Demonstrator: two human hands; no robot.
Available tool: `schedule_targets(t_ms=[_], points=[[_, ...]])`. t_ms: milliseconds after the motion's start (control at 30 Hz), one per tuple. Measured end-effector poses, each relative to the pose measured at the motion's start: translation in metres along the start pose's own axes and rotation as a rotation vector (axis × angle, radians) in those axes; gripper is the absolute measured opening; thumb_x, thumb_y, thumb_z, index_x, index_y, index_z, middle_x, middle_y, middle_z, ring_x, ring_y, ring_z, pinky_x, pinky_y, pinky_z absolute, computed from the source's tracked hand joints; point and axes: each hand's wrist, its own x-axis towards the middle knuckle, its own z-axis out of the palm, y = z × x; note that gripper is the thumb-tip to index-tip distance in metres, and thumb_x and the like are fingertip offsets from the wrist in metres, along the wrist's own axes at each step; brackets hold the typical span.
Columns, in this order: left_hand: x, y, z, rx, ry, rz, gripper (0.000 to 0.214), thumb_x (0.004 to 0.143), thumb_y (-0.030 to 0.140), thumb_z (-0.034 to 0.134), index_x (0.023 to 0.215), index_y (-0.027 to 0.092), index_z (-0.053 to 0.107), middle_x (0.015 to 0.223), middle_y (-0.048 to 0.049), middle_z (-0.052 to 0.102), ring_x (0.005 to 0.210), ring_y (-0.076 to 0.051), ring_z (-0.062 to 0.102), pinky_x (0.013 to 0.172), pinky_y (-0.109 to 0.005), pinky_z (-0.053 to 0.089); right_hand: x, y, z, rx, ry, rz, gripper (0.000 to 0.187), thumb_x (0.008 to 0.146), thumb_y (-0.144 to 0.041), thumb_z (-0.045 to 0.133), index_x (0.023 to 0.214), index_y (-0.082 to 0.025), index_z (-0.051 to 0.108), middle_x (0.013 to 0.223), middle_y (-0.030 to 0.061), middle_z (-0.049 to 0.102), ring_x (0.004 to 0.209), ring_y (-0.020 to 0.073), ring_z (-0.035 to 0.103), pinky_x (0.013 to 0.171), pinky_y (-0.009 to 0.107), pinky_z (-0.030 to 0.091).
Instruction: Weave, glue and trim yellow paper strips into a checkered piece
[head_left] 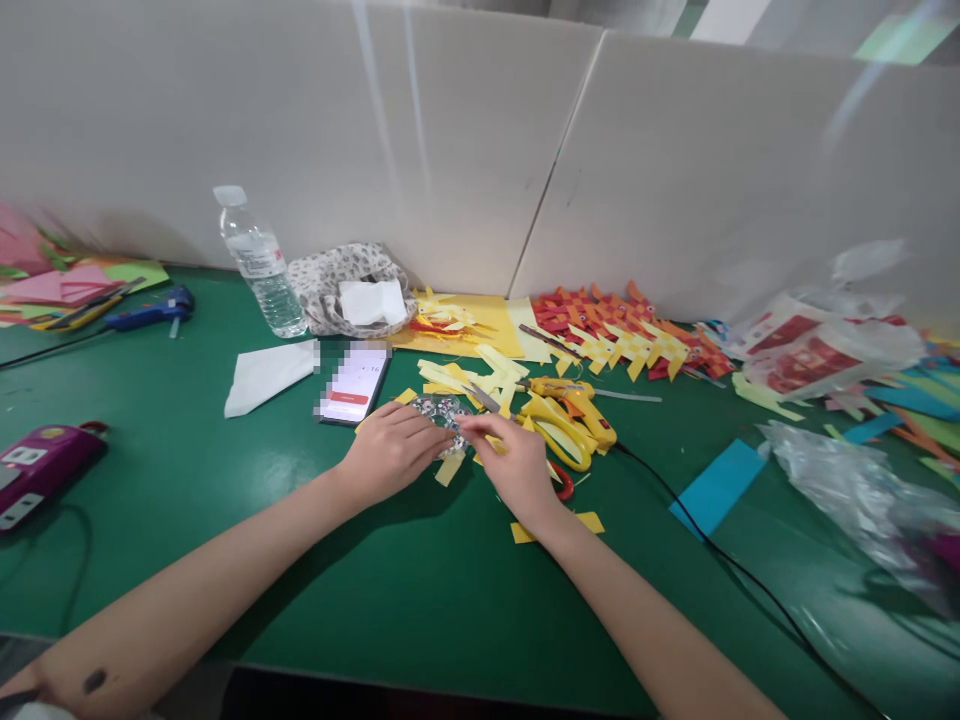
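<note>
My left hand (394,447) rests on the green table (225,520) with its fingers curled onto a small clear packet of googly eyes (442,411). My right hand (516,462) meets it from the right, thumb and fingers pinched at the packet's edge. Cut yellow paper strips (480,378) lie just behind both hands. Yellow-handled scissors (566,420) lie right of my right hand. A phone (354,384) with a lit screen lies left of the strips.
A water bottle (259,262), a patterned cloth bag (349,285) and white tissue (266,373) stand at the back left. Finished red and yellow paper pieces (630,335) pile by the cardboard wall. Plastic bags (862,495), a blue strip (716,487), a black cable (742,575), glue guns (146,313) surround.
</note>
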Motion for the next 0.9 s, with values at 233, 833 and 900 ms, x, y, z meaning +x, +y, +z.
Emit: schedule_targets(t_ms=[233, 833, 900], points=[[0.002, 0.019, -0.007, -0.539, -0.132, -0.479, 0.026, 0.093, 0.031, 0.042, 0.092, 0.016, 0.063, 0.063, -0.0003, 0.059, 0.058, -0.011, 0.051, 0.057, -0.024, 0.038, -0.006, -0.013, -0.007, -0.018, 0.016, -0.114, 0.018, 0.085, -0.023, 0.056, 0.094, -0.028, 0.071, 0.092, 0.0009, 0.073, 0.086, 0.0178, 0.067, 0.08, 0.032, 0.052], [0.005, 0.043, 0.0, -1.732, -0.289, -0.99, 0.029, 0.086, 0.045, 0.052, 0.079, 0.017, 0.048, 0.048, 0.0079, 0.037, 0.04, -0.004, 0.017, 0.039, -0.019, 0.011, -0.012, -0.011, -0.005, 0.591, -0.076, 0.306, 0.01, 0.063, -0.033, 0.078, 0.071, -0.029, 0.075, 0.083, 0.0019, 0.062, 0.072, 0.0135, 0.059, 0.065, 0.029, 0.05], [0.005, 0.043, 0.0, -1.75, -0.275, -1.004, 0.027, 0.086, 0.044, 0.053, 0.08, 0.018, 0.047, 0.049, 0.0081, 0.037, 0.04, -0.004, 0.017, 0.039, -0.019, 0.011, -0.012, -0.011, -0.006, 0.586, -0.105, 0.296, 0.012, 0.063, -0.033, 0.078, 0.074, -0.029, 0.075, 0.085, 0.0019, 0.063, 0.077, 0.0146, 0.06, 0.067, 0.029, 0.05]])
